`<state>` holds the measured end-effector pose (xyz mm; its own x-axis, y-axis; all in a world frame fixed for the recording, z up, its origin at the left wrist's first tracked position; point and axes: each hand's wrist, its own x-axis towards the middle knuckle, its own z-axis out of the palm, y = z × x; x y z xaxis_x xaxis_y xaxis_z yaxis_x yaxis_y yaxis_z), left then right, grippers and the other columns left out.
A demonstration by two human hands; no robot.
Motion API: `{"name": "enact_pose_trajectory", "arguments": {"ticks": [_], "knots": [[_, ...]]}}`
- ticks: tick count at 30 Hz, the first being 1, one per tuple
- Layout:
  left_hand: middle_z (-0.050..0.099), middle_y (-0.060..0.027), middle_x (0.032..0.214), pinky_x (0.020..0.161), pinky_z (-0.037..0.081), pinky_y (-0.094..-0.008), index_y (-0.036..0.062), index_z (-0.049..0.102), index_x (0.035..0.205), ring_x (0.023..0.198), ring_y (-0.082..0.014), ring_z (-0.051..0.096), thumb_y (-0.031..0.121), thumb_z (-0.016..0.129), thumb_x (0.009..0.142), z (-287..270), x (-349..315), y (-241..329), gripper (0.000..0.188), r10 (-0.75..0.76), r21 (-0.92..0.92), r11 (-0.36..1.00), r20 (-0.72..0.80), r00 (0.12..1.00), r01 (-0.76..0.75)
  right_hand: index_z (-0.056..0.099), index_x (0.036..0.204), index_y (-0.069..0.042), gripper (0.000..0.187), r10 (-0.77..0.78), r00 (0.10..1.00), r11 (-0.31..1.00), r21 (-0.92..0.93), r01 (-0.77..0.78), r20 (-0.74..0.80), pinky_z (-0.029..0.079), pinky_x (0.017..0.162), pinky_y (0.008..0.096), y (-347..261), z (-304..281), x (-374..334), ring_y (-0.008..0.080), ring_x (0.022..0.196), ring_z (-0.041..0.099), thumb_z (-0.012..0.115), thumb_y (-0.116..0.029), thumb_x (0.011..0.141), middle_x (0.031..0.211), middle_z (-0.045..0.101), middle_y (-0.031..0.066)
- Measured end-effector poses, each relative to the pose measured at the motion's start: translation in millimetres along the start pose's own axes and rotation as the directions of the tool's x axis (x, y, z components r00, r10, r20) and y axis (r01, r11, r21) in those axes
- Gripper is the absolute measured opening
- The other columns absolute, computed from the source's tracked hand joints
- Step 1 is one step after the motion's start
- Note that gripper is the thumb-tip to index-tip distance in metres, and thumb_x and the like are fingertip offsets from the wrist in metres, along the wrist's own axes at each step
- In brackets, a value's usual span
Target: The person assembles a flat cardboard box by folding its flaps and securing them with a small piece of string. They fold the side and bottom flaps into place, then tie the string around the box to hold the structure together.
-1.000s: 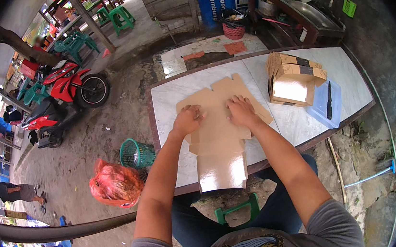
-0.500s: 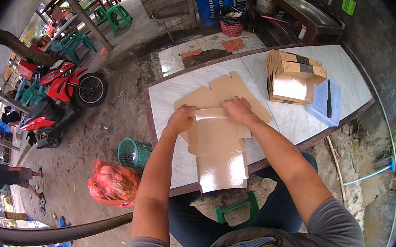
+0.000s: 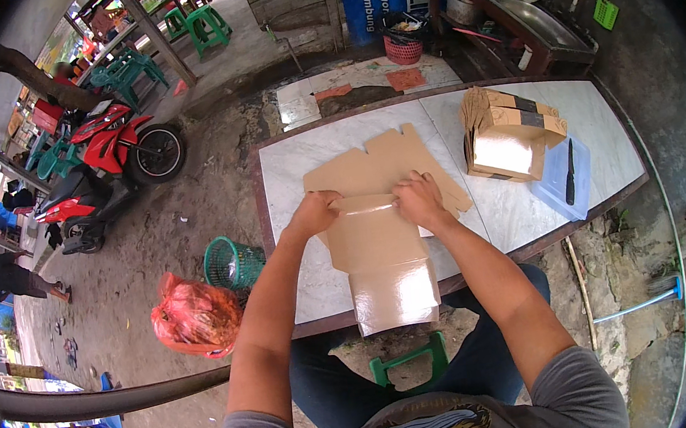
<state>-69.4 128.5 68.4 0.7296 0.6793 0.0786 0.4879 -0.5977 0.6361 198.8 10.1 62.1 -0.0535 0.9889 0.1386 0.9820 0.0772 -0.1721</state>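
Cardboard sheet (image 3: 379,235) folds under both hands' fingers (image 3: 334,208).

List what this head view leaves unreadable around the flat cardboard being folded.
- Fingertips of left hand and right hand: curled over the cardboard fold.
- Table under the sheet: covered.
- Stack of folded boxes: count too small to tell.
- Dark tool on the lid: too small.
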Motion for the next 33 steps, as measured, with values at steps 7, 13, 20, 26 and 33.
{"name": "enact_pose_trajectory", "arguments": {"ticks": [7, 13, 20, 26, 33], "knots": [[0.076, -0.0155, 0.095, 0.081, 0.057, -0.0441, 0.0106, 0.078, 0.105, 0.090, -0.0343, 0.073, 0.011, 0.072, 0.085, 3.5, -11.2, 0.8, 0.021, 0.159, 0.233, 0.959, 0.023, 0.987, -0.160, 0.077, 0.087, -0.016, 0.008, -0.155, 0.967, 0.987, -0.064, 0.145, -0.201, 0.042, 0.093, 0.0405, 9.0, 16.4, -9.0, 0.0216, 0.103, 0.059, 0.075, -0.022, 0.082, 0.092, 0.072, -0.0024], [0.077, -0.0072, 0.098, 0.090, 0.055, -0.0414, 0.0161, 0.079, 0.108, 0.096, -0.0274, 0.073, 0.014, 0.071, 0.083, 11.0, -27.1, 3.5, 0.027, 0.428, 0.406, 0.829, -0.013, 0.904, -0.386, 0.079, 0.093, -0.018, 0.013, -0.347, 0.848, 0.938, -0.141, 0.317, -0.400, 0.044, 0.094, 0.0390, 19.2, 27.8, -23.7, 0.0192, 0.095, 0.057, 0.073, -0.017, 0.081, 0.091, 0.071, -0.0054], [0.075, -0.0068, 0.118, 0.107, 0.049, -0.0430, 0.0159, 0.079, 0.112, 0.112, -0.0271, 0.069, 0.031, 0.077, 0.081, 17.1, -48.0, 11.4, 0.035, 0.541, 0.512, 0.708, 0.048, 0.840, -0.486, 0.078, 0.110, -0.018, 0.026, -0.391, 0.831, 0.920, -0.186, 0.344, -0.395, 0.045, 0.103, 0.0433, 20.1, 33.9, -44.0, 0.0207, 0.101, 0.060, 0.065, -0.018, 0.087, 0.103, 0.073, -0.0028], [0.073, -0.0143, 0.118, 0.117, 0.042, -0.0464, 0.0003, 0.077, 0.106, 0.118, -0.0335, 0.066, 0.065, 0.069, 0.086, 50.6, -42.2, 67.0, 0.069, 0.164, 0.621, 0.756, 0.128, 0.978, -0.208, 0.077, 0.117, -0.017, 0.033, -0.334, 0.877, 0.943, -0.135, 0.305, -0.347, 0.043, 0.106, 0.0438, 31.2, 36.0, -47.2, 0.0230, 0.109, 0.060, 0.067, -0.016, 0.085, 0.108, 0.073, 0.0007], [0.071, -0.0150, 0.112, 0.116, 0.043, -0.0449, -0.0016, 0.075, 0.112, 0.115, -0.0317, 0.066, 0.067, 0.066, 0.085, 69.0, -45.3, 51.5, 0.075, 0.170, 0.586, 0.795, 0.026, 0.985, -0.153, 0.077, 0.117, -0.018, 0.034, -0.233, 0.964, 0.969, -0.121, 0.218, -0.132, 0.045, 0.101, 0.0441, 44.4, 9.0, -40.6, 0.0238, 0.110, 0.060, 0.066, -0.016, 0.085, 0.106, 0.073, 0.0018]]}}
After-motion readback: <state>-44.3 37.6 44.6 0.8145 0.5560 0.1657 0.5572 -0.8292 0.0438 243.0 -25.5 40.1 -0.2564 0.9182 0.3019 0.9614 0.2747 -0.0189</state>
